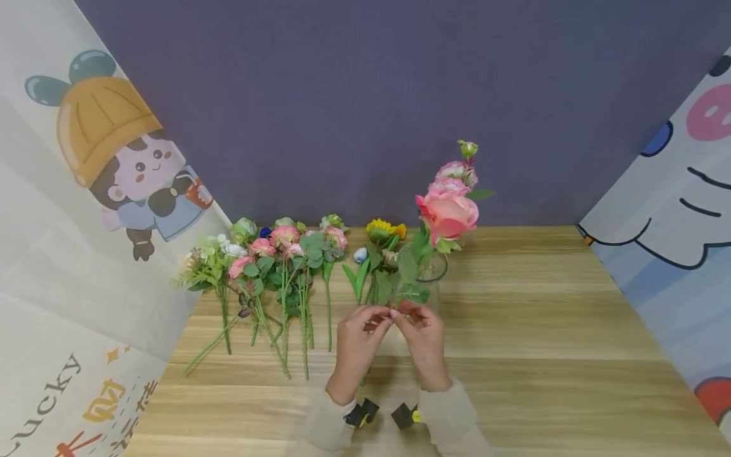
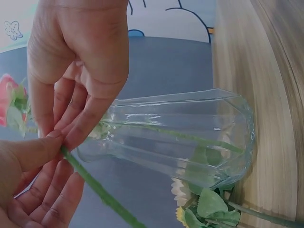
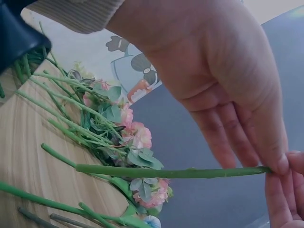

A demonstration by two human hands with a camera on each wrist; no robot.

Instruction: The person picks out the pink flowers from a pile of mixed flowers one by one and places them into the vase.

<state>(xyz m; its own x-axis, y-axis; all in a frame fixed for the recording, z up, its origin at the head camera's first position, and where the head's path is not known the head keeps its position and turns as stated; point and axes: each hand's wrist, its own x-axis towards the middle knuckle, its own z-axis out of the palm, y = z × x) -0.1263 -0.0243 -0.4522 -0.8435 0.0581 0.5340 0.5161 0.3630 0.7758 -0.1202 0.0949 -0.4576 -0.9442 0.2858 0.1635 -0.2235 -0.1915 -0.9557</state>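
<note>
Just in front of the glass vase (image 1: 445, 271), both hands pinch a green flower stem (image 3: 180, 172) with thumb and fingertips. My left hand (image 1: 361, 336) and right hand (image 1: 424, 339) meet there, fingertips close together. The stem's lower end sticks out bare below the fingers. Above the hands appears a large pink rose (image 1: 448, 214) with green leaves; its join to the held stem is hidden. In the left wrist view the clear, faceted vase (image 2: 166, 109) has a thin green stem (image 2: 199, 138) inside. Smaller pink-and-white flowers (image 1: 455, 172) show behind the rose.
Several cut flowers with pink heads (image 1: 284, 236) lie in a row at the left of the wooden table (image 1: 531, 368). White blooms (image 1: 233, 249) are at the far left. A sunflower (image 1: 379, 230) and a blue-white tulip (image 1: 360, 255) lie beside the vase.
</note>
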